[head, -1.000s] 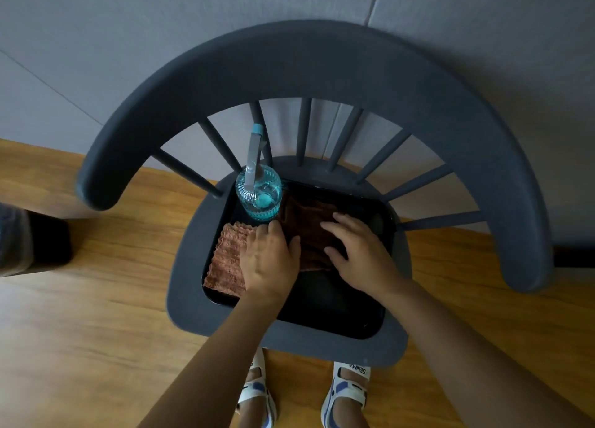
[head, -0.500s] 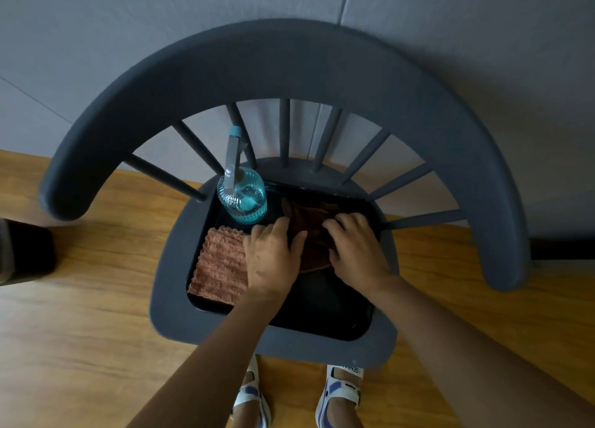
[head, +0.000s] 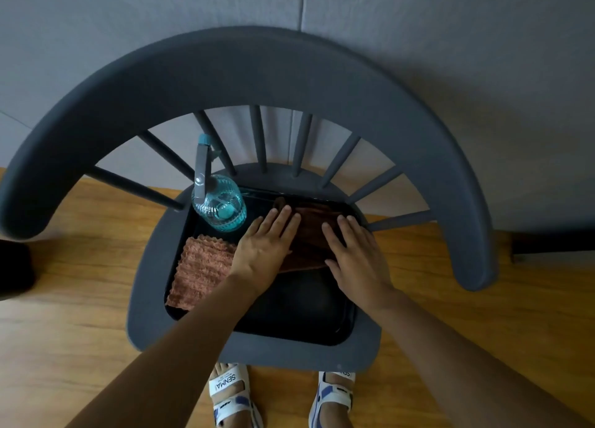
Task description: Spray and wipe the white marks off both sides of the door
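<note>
A black tray [head: 289, 318] lies on the seat of a dark grey chair [head: 257, 73]. In its back left corner stands a clear blue spray bottle [head: 220, 207] with a grey trigger head. A dark brown cloth [head: 310, 231] lies across the back of the tray. My left hand [head: 267, 247] and my right hand [head: 354, 254] both rest flat on that cloth with straight fingers. A lighter pinkish-brown ribbed cloth [head: 199, 271] lies at the tray's left side. No door is in view.
The chair's curved backrest and spindles arch over the tray's far side. A grey wall [head: 450, 41] stands behind the chair. Wooden floor [head: 64, 299] surrounds it. My sandalled feet [head: 231, 392] are just in front of the seat. A dark object [head: 13, 270] sits at the left edge.
Both hands have slid toward the back of the tray and flattened out over the dark brown cloth. The view has shifted slightly.
</note>
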{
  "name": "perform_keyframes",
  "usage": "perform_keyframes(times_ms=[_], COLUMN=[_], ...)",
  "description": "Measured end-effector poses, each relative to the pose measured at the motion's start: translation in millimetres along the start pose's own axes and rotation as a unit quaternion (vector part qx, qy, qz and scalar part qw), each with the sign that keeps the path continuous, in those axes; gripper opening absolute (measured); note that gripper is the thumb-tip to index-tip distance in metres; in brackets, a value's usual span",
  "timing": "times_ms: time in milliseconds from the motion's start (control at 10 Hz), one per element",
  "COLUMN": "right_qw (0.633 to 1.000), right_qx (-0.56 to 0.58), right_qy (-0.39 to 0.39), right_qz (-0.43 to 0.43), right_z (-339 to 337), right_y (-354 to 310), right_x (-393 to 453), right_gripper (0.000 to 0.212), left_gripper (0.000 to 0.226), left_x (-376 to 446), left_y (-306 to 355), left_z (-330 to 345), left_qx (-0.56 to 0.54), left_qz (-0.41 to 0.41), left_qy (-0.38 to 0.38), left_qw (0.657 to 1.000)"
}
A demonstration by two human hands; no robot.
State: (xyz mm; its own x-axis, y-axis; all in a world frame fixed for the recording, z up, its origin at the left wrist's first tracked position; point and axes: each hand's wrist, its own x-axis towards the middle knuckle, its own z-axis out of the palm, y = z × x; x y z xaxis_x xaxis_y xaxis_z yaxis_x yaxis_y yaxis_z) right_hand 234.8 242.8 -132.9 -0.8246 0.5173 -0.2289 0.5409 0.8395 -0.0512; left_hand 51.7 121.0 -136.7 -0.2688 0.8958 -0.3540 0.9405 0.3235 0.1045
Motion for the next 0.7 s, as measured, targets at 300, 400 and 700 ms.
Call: perform_keyframes(times_ms=[300,400,700], right_qw=[0.995,0.988,0.977], right_qx=[0.086,0.147,0.204], right_qy=[0.012,-0.022,-0.005], right_qz=[0.053,0.047,0.059], right_z=[0,-9,-123], right_y=[-13,-13,-41], right_x=[14,9,-16], right_gripper=[0.070,0.073,0.062], left_gripper=[0.088,0.076,0.074], left_x=[10,0,-55], left_y=[4,2,-4], left_z=[-5,-17,-138], left_qx=[-0.019,-0.059,-0.118], left_qz=[-0.012,-0.005,0.004], left_qy=[0.016,-0.003,-0.017], left_qw=[1.000,0.998,0.993])
